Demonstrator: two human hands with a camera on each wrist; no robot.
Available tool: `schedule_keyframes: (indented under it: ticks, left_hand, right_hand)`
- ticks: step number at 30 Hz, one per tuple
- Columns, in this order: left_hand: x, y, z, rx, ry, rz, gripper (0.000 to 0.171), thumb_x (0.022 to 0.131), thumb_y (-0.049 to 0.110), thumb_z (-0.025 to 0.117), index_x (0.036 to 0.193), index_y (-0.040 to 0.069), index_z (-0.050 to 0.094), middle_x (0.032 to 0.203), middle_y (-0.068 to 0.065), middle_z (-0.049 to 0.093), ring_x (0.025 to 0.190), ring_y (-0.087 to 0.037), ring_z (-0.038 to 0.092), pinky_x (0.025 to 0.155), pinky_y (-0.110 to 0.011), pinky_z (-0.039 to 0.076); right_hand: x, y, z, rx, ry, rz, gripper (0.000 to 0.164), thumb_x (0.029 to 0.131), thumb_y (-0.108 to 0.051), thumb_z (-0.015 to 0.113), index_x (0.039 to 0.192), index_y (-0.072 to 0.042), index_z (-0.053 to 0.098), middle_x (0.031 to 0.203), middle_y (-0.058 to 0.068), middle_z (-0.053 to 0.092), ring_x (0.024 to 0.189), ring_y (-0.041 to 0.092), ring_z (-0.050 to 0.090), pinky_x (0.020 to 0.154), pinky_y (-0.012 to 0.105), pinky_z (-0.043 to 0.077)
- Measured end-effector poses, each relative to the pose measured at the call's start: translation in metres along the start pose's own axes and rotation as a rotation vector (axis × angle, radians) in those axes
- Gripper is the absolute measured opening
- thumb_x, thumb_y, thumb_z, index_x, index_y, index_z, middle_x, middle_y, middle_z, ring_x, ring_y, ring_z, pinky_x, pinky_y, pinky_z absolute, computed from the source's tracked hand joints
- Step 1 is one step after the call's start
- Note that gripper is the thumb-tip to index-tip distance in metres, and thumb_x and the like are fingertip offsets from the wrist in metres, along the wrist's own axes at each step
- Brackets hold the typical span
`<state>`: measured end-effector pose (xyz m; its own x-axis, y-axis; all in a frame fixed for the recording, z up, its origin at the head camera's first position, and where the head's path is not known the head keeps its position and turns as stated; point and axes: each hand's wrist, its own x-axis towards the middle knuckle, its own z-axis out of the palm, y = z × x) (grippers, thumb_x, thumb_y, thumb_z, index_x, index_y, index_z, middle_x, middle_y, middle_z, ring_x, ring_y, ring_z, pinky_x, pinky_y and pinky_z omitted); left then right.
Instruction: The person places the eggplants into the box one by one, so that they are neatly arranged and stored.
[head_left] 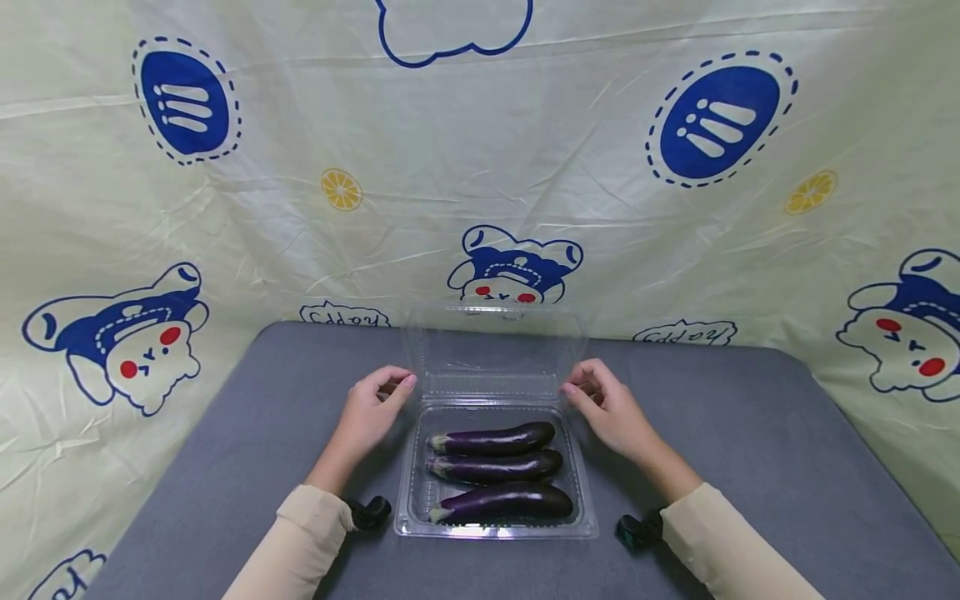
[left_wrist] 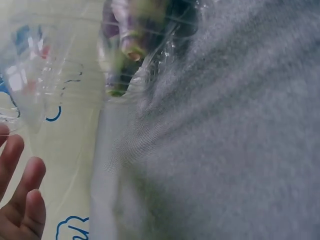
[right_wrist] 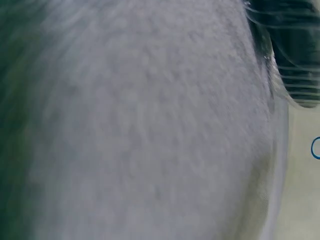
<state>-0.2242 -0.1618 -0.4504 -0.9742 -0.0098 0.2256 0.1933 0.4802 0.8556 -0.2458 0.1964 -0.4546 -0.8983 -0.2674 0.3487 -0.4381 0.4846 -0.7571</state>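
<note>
A clear plastic clamshell container lies on the table with its hinged lid raised at the back. Inside its base, three dark purple eggplants are laid side by side, stem ends to the left. At the lid's left edge, my left hand pinches the plastic between thumb and fingers. My right hand does likewise at the right edge. In the left wrist view, some loosely bent left fingers show near the clear plastic. The right wrist view leaves out the hand but catches rounded eggplant ends behind clear plastic.
A grey cloth-covered table extends on both sides of the container. Behind it hangs a pale curtain printed with blue cartoon figures and orange slices. Black straps sit at both wrists, next to the beige sleeves.
</note>
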Motion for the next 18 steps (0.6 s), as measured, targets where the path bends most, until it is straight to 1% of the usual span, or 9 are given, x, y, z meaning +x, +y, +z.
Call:
schedule_keyframes:
  ticks: [4, 8, 11, 16, 18]
  left_hand:
    - [-0.006, 0.003, -0.005, 0.024, -0.047, 0.016, 0.025, 0.098, 0.029, 0.063, 0.117, 0.013, 0.069, 0.110, -0.006, 0.067, 0.095, -0.020, 0.063, 0.080, -0.033, 0.052]
    - [-0.012, 0.007, -0.009, 0.028, -0.056, 0.046, 0.027, 0.099, 0.028, 0.063, 0.121, 0.014, 0.068, 0.114, -0.006, 0.064, 0.097, -0.020, 0.061, 0.081, -0.033, 0.052]
    - [-0.016, 0.009, -0.011, 0.022, -0.053, 0.063, 0.026, 0.099, 0.027, 0.062, 0.121, 0.014, 0.067, 0.115, -0.005, 0.064, 0.098, -0.019, 0.061, 0.082, -0.032, 0.051]
    - [-0.024, 0.011, -0.014, 0.034, -0.054, 0.079, 0.022, 0.101, 0.025, 0.058, 0.116, 0.012, 0.069, 0.115, -0.004, 0.064, 0.099, -0.017, 0.058, 0.081, -0.028, 0.048]
    - [-0.028, 0.011, -0.016, 0.048, -0.068, 0.086, 0.024, 0.103, 0.025, 0.054, 0.116, 0.011, 0.068, 0.118, -0.005, 0.064, 0.103, -0.019, 0.058, 0.084, -0.031, 0.049]
  right_hand:
    - [-0.004, -0.005, -0.007, -0.060, -0.017, -0.009, 0.006, 0.100, -0.015, 0.061, 0.104, -0.012, 0.058, 0.094, 0.008, 0.070, 0.078, 0.005, 0.059, 0.065, 0.024, 0.048]
    - [-0.007, -0.008, -0.013, -0.152, -0.042, -0.063, 0.004, 0.099, -0.014, 0.062, 0.102, -0.016, 0.059, 0.094, 0.000, 0.068, 0.080, 0.007, 0.060, 0.065, 0.026, 0.051]
    - [-0.010, -0.009, -0.014, -0.234, -0.044, -0.110, 0.006, 0.097, -0.014, 0.064, 0.100, -0.017, 0.060, 0.092, -0.005, 0.066, 0.079, 0.007, 0.060, 0.065, 0.026, 0.052]
    - [-0.019, -0.011, -0.018, -0.356, -0.042, -0.152, 0.004, 0.096, -0.016, 0.067, 0.099, -0.018, 0.066, 0.096, -0.007, 0.066, 0.081, 0.003, 0.057, 0.068, 0.028, 0.052]
    - [-0.022, -0.011, -0.019, -0.387, -0.051, -0.154, 0.003, 0.096, -0.018, 0.066, 0.098, -0.020, 0.065, 0.095, -0.008, 0.064, 0.081, 0.003, 0.055, 0.068, 0.030, 0.052]
